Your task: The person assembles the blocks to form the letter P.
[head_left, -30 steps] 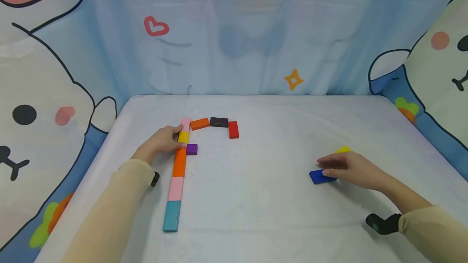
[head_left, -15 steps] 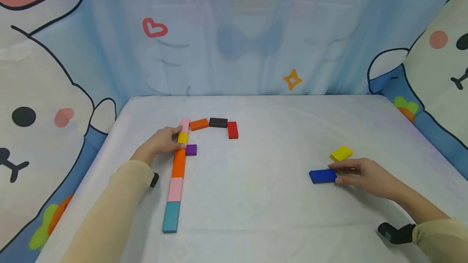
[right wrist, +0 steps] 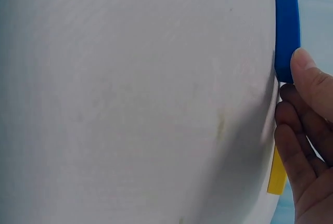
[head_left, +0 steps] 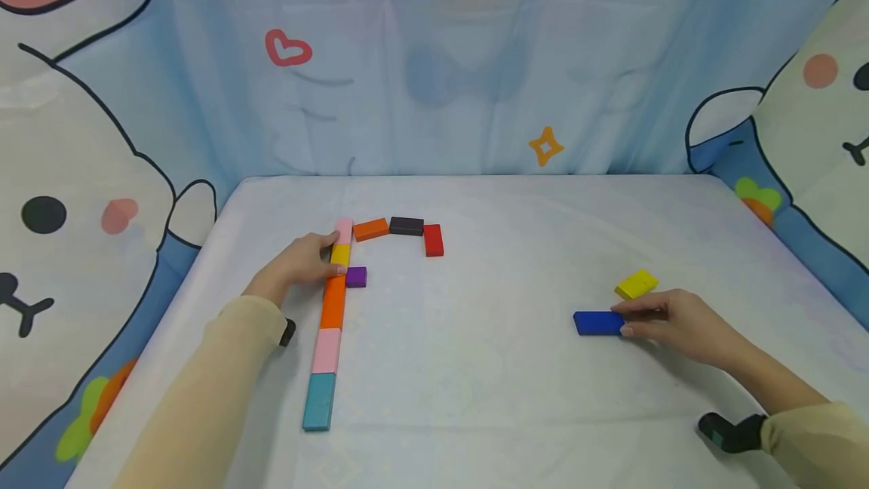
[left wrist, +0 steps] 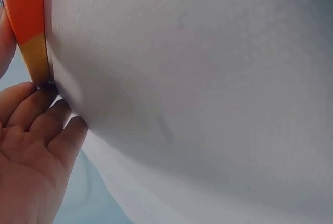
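In the head view, a long row of coloured blocks runs front to back on the left. My left hand [head_left: 302, 262] spans the orange-yellow block [head_left: 341, 254] in it, its fingers at the far side and thumb at the near side. A pink block [head_left: 344, 230] adjoins beyond, and a long orange block [head_left: 333, 302] adjoins in front. A small purple block [head_left: 356, 277] sits beside the thumb. Over at the right, my right hand [head_left: 686, 327] pinches the right end of a blue block [head_left: 596, 323] between thumb and fingers. Behind those fingers lies a bright yellow block [head_left: 636, 284].
Nearer in the row are a pink block [head_left: 327, 351] and a teal block [head_left: 319, 401]. At the back, orange [head_left: 370, 229], black [head_left: 406, 226] and red [head_left: 434, 240] blocks form a bent line. White cloth [head_left: 489, 368] covers the table; a patterned curtain [head_left: 434, 96] hangs behind.
My right hand has slid rightward to the blue block's right end, and that block has turned to lie more sideways. The bright yellow block has come into fuller view. My left hand stays put.
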`<act>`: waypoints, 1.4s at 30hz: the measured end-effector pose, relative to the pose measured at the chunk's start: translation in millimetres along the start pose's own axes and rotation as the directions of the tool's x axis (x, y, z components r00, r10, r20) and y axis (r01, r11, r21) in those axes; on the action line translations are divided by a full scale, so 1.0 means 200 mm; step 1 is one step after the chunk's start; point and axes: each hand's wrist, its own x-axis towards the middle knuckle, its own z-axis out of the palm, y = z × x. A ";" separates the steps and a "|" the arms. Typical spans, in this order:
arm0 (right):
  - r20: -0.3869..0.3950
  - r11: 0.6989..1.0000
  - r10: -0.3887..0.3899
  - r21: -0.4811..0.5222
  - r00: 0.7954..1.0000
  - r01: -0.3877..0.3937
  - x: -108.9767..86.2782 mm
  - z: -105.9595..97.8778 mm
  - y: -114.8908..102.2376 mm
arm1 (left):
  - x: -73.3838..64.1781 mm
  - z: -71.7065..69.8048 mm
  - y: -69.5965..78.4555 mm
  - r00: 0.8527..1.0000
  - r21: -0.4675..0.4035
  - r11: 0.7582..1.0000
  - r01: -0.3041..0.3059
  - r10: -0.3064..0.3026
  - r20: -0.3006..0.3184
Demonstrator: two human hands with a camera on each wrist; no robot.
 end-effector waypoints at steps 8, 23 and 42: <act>-0.020 1.000 -0.002 -0.002 1.000 0.002 0.05 0.02 -0.10 | 0.01 0.00 -0.01 1.000 -0.005 1.000 0.006 -0.006 -0.004; 0.034 0.998 -0.035 0.059 0.999 0.033 0.30 0.13 -0.41 | 0.01 -0.01 -0.01 1.000 -0.014 1.000 -0.006 0.006 -0.009; 0.086 0.993 -0.077 0.092 0.993 0.069 0.60 0.26 -0.70 | 0.01 0.01 -0.01 1.000 -0.013 1.000 0.011 -0.011 -0.021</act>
